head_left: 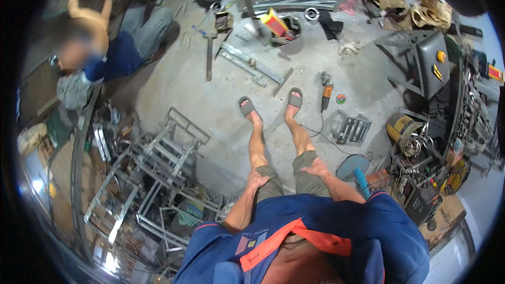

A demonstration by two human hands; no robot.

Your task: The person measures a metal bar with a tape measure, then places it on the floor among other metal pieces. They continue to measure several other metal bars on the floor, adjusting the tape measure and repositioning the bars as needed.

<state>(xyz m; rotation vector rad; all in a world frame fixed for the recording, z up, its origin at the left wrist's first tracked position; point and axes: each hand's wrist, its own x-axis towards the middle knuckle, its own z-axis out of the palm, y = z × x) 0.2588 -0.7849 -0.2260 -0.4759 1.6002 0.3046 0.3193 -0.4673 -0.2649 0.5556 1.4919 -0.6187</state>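
My left hand (257, 180) lies on my left thigh at the hem of the olive shorts (269, 189), holding nothing. On the right thigh rests my right hand (316, 168), fingers stretched out over the cloth and no object in it. An orange and grey angle grinder (327, 93) lies on the floor ahead of my right foot, its cord running back past my leg. Beside it is a small round disc (341, 99) with a green and red centre. Nearest my right hand on the floor stands a small slatted metal frame (353, 128).
A person (118, 55) in blue sits low at the far left. A hammer (209, 55), metal bars (250, 64) and a bucket (286, 34) lie ahead. Welded metal frames (158, 163) crowd the left. A steel stand (428, 63) and tangled tools fill the right.
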